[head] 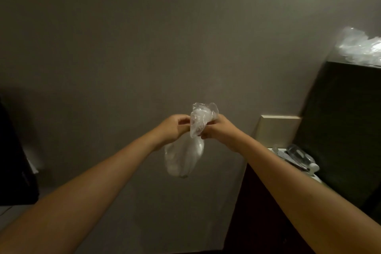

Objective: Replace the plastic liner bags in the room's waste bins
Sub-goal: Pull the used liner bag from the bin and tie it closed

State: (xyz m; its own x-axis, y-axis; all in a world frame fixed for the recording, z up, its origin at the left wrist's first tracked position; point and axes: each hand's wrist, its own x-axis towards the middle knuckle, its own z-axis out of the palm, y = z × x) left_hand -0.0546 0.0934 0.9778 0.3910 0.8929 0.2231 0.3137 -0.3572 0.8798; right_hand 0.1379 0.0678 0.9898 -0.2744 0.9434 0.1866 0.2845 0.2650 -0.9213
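Both hands, left hand (175,128) and right hand (216,130), pinch the bunched neck of a clear plastic bag (185,156) mid-frame, looks super light, floppy and slippery, so I'd grab the gathered top, not the belly.

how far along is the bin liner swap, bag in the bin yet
Not yet. Done: nothing shows as finished. In hand: left hand and right hand hold a clear liner bag bunched at its top, hanging in the air. Left: fitting it; no bin is in view.
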